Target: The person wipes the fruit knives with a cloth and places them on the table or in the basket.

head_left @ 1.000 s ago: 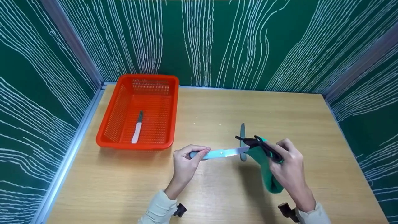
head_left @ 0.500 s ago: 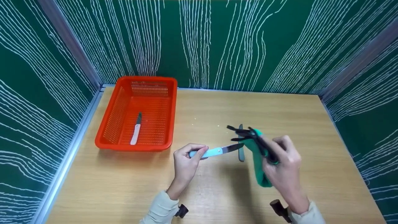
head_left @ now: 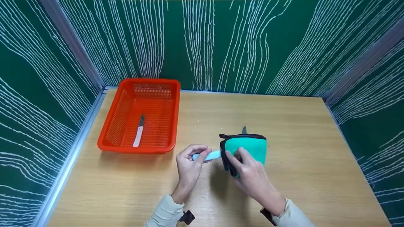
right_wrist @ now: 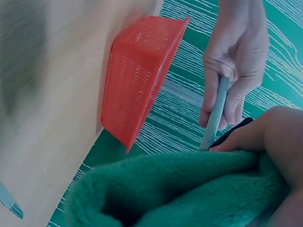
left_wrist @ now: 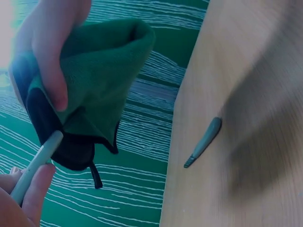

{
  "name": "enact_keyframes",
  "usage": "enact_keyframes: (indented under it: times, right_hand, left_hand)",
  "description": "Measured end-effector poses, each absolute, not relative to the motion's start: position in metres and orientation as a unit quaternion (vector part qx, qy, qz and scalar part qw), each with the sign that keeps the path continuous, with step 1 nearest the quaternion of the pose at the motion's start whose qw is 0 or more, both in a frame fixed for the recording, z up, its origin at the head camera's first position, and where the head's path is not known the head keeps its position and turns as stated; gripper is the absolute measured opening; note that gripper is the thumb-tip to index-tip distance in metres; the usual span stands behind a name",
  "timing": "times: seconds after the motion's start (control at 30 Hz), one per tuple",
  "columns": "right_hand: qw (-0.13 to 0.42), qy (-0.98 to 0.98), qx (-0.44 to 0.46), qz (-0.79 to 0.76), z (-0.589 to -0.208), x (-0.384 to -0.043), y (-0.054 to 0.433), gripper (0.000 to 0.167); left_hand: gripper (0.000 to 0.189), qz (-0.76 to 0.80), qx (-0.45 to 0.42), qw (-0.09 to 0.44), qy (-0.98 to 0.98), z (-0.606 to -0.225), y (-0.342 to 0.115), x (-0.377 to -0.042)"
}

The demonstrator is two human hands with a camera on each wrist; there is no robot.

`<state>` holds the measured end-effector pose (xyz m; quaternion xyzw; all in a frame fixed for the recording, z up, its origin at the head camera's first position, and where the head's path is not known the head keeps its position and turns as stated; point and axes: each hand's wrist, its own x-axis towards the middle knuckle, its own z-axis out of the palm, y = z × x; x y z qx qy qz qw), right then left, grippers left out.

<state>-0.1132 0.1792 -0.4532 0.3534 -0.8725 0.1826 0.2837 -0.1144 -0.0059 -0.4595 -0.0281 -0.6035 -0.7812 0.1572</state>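
Observation:
My left hand (head_left: pixel 189 168) pinches the pale blue handle of a small knife (head_left: pixel 213 155) between thumb and fingers. A green cloth with black edging (head_left: pixel 251 146) is wrapped over the blade, hiding it. My right hand (head_left: pixel 257 179) grips this cloth around the blade, close to the handle; the left wrist view shows its thumb pressing on the folded cloth (left_wrist: pixel 102 75). Both hands are raised over the table. Beneath the cloth, a second knife (left_wrist: pixel 204 142) with a grey-blue handle lies on the table; only its tip shows in the head view.
At the back left stands a red perforated plastic basket (head_left: pixel 177 123), with a white-handled knife (head_left: pixel 138 134) lying inside. Small pale crumbs dot the wooden table (head_left: pixel 300 126). Green panels with white wavy lines (head_left: pixel 202 44) enclose the table's back and sides.
My right hand has moved left with the cloth, bringing it over the blade that was bare before. My left hand holds the knife in nearly the same place.

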Motion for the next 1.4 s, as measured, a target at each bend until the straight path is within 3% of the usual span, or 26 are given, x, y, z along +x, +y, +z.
enact_keyframes:
  times: [0.2, 0.37, 0.63, 0.97, 1.4]
  right_hand:
    - [0.299, -0.868, 0.356, 0.177, -0.451, -0.113, 0.182, 0.046]
    - [0.28, -0.885, 0.338, 0.159, -0.45, -0.116, 0.193, 0.048]
    - [0.254, -0.921, 0.215, 0.202, -0.438, -0.125, 0.237, 0.064]
    - [0.289, -0.911, 0.16, 0.249, -0.425, -0.121, 0.257, 0.042]
    - [0.304, -0.905, 0.155, 0.255, -0.427, -0.118, 0.262, 0.032]
  left_hand:
    - [0.013, -0.805, -0.011, 0.135, -0.578, -0.472, -0.005, -0.119]
    - [0.013, -0.801, 0.0, 0.136, -0.583, -0.477, -0.006, -0.121]
    - [0.012, -0.815, -0.018, 0.125, -0.566, -0.482, -0.014, -0.126]
    - [0.014, -0.812, -0.002, 0.123, -0.571, -0.488, -0.02, -0.129]
    - [0.015, -0.81, 0.028, 0.13, -0.571, -0.483, -0.032, -0.131]
